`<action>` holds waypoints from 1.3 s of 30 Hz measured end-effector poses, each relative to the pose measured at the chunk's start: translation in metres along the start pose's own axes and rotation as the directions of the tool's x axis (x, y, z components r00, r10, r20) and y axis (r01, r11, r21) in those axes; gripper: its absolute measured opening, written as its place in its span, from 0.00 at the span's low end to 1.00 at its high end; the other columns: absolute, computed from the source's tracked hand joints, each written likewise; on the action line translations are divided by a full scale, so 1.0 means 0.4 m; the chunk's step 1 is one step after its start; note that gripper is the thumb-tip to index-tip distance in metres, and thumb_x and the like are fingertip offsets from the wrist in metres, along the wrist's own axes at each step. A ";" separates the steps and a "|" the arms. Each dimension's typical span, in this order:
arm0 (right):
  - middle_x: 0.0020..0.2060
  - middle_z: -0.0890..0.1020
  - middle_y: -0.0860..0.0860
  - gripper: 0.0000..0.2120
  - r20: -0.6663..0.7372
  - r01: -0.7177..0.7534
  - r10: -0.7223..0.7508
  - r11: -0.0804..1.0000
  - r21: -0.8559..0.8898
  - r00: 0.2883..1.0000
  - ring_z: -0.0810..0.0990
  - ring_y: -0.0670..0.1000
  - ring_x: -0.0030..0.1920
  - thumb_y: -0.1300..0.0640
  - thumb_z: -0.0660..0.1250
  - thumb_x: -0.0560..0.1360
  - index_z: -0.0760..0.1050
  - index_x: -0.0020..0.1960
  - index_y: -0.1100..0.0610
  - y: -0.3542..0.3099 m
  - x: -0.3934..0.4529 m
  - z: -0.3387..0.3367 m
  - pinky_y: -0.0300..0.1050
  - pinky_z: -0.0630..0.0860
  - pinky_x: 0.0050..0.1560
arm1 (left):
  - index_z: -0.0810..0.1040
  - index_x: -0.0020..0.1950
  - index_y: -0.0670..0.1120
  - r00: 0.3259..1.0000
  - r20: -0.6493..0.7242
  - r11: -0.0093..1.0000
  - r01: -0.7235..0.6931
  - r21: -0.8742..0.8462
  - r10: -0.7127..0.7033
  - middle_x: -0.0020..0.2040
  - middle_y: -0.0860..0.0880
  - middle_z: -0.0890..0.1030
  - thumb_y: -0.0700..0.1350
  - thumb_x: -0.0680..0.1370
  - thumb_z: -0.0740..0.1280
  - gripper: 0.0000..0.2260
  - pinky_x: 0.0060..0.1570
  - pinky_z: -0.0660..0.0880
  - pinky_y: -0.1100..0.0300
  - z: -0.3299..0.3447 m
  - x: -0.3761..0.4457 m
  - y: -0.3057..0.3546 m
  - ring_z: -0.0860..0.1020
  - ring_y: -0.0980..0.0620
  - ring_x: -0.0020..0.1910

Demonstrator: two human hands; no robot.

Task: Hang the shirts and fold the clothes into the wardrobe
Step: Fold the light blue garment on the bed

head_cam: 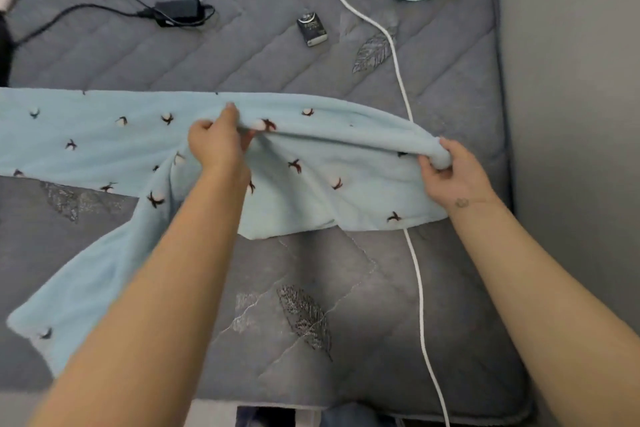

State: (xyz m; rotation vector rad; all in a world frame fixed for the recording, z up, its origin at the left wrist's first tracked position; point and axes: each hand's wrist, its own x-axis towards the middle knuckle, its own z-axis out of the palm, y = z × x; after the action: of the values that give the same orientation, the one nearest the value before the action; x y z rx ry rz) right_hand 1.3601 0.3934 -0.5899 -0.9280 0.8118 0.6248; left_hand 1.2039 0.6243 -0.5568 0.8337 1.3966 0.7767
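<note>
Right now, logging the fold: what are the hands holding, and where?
Both hold the blue garment: left hand pinches its raised fold, right hand grips its right end.

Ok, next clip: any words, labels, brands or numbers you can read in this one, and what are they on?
Nothing can be read.
Small dark box on the mattress: pale print on its top, too blurred to read.
Black charger: no label shows.
Mark on the right wrist, below the right hand: too small to make out.
Blue patterned cloth: pictures only, no words.
</note>
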 end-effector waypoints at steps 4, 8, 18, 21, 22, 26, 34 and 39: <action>0.67 0.72 0.57 0.17 -0.137 -0.013 0.003 0.997 -0.074 0.991 0.75 0.54 0.62 0.54 0.62 0.81 0.71 0.64 0.64 0.006 0.094 0.084 0.39 0.72 0.60 | 0.69 0.39 0.44 0.984 0.120 0.987 0.119 0.109 -0.132 0.39 0.46 0.73 0.37 0.79 0.66 0.11 0.39 0.79 0.63 0.110 0.132 -0.043 0.78 0.54 0.34; 0.70 0.68 0.59 0.08 -0.005 -0.072 0.073 0.972 -0.226 0.997 0.70 0.54 0.70 0.57 0.59 0.82 0.73 0.52 0.62 0.014 0.184 0.086 0.43 0.69 0.66 | 0.75 0.45 0.40 0.856 0.416 0.937 0.193 0.292 -0.306 0.40 0.53 0.73 0.41 0.82 0.62 0.08 0.50 0.71 0.62 0.110 0.163 -0.135 0.73 0.57 0.42; 0.62 0.72 0.55 0.20 -0.033 0.239 -0.444 0.542 -0.806 0.896 0.74 0.54 0.62 0.49 0.73 0.73 0.70 0.60 0.53 0.114 0.138 -0.239 0.50 0.74 0.63 | 0.64 0.62 0.51 0.940 -0.128 0.912 0.339 0.230 -0.317 0.52 0.55 0.72 0.47 0.77 0.70 0.19 0.52 0.74 0.56 -0.197 -0.105 -0.380 0.75 0.54 0.54; 0.63 0.74 0.56 0.20 0.089 0.287 -0.371 0.524 -0.802 0.924 0.77 0.53 0.60 0.40 0.72 0.70 0.73 0.55 0.50 0.121 0.139 -0.217 0.53 0.76 0.61 | 0.60 0.63 0.52 0.901 -0.034 0.901 0.430 -0.050 -0.432 0.61 0.51 0.73 0.49 0.78 0.68 0.20 0.57 0.77 0.48 -0.170 -0.086 -0.385 0.78 0.51 0.56; 0.62 0.75 0.57 0.21 0.129 0.316 -0.376 0.492 -0.811 0.917 0.77 0.54 0.59 0.39 0.72 0.70 0.75 0.54 0.52 0.120 0.140 -0.203 0.53 0.76 0.61 | 0.60 0.63 0.51 0.897 -0.023 0.889 0.435 -0.146 -0.442 0.63 0.48 0.74 0.49 0.79 0.67 0.19 0.57 0.77 0.46 -0.159 -0.077 -0.389 0.78 0.48 0.57; 0.46 0.79 0.56 0.15 0.158 0.372 -0.392 0.562 -0.739 0.906 0.77 0.51 0.46 0.51 0.72 0.74 0.76 0.44 0.64 0.101 0.132 -0.193 0.49 0.77 0.51 | 0.66 0.68 0.51 0.940 0.012 0.939 0.340 -0.058 -0.340 0.64 0.50 0.76 0.49 0.82 0.63 0.16 0.52 0.79 0.51 -0.153 -0.055 -0.389 0.79 0.48 0.58; 0.51 0.82 0.49 0.03 0.055 0.148 -0.148 0.745 -0.650 0.987 0.81 0.47 0.54 0.56 0.68 0.77 0.76 0.51 0.53 0.031 0.119 -0.322 0.40 0.80 0.48 | 0.77 0.52 0.47 0.940 0.031 0.938 0.338 0.081 -0.341 0.50 0.53 0.83 0.40 0.79 0.66 0.04 0.51 0.77 0.61 -0.287 -0.014 -0.380 0.80 0.55 0.52; 0.55 0.81 0.49 0.26 0.101 0.141 -0.100 0.605 -0.784 0.990 0.82 0.46 0.51 0.48 0.73 0.72 0.69 0.65 0.54 -0.001 0.169 -0.252 0.42 0.80 0.48 | 0.75 0.59 0.48 0.902 0.061 0.902 0.431 -0.033 -0.428 0.56 0.51 0.81 0.44 0.79 0.67 0.09 0.54 0.77 0.56 -0.255 0.000 -0.388 0.80 0.52 0.54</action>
State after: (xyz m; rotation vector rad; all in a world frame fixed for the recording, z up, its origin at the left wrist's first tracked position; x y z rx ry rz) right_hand 1.3646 0.3133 -0.6810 -1.7672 0.3868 0.9082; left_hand 1.0987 0.5493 -0.6904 0.4767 1.4421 0.4383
